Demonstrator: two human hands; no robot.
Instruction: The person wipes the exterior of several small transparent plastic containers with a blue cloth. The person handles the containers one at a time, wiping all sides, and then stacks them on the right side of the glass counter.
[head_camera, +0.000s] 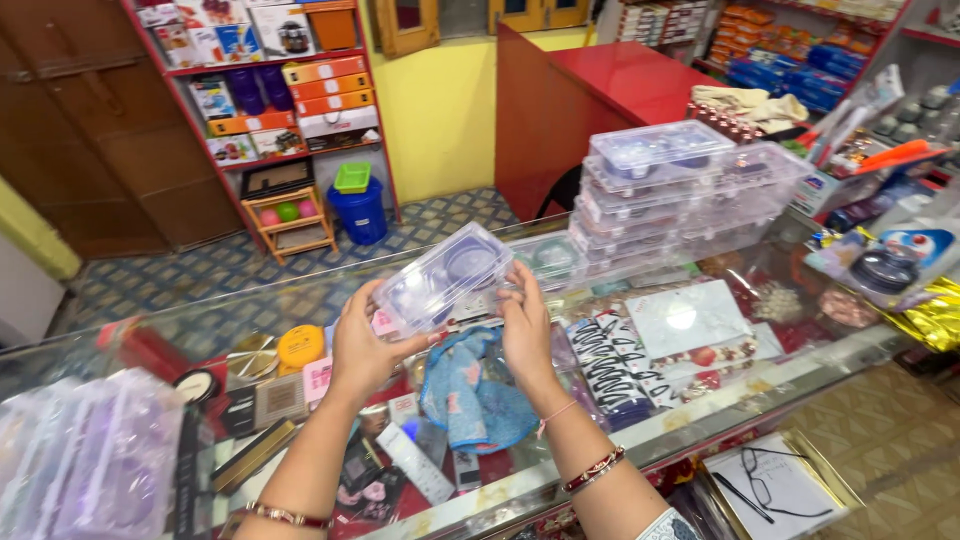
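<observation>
Holding a clear plastic box (443, 277) above the glass counter (700, 400), near stacked boxes (680, 190).

A clear plastic case (443, 277) with pale violet contents sits mid-frame above a blue cloth (478, 392) (speckled with small pink marks). At upper centre, a bright red counter (620, 82) meets a yellow wall (440, 110). A blue bucket (361, 212) bears a green tray (352, 177) at upper left, over blue-and-grey patterned floor tiles (200, 270).
</observation>
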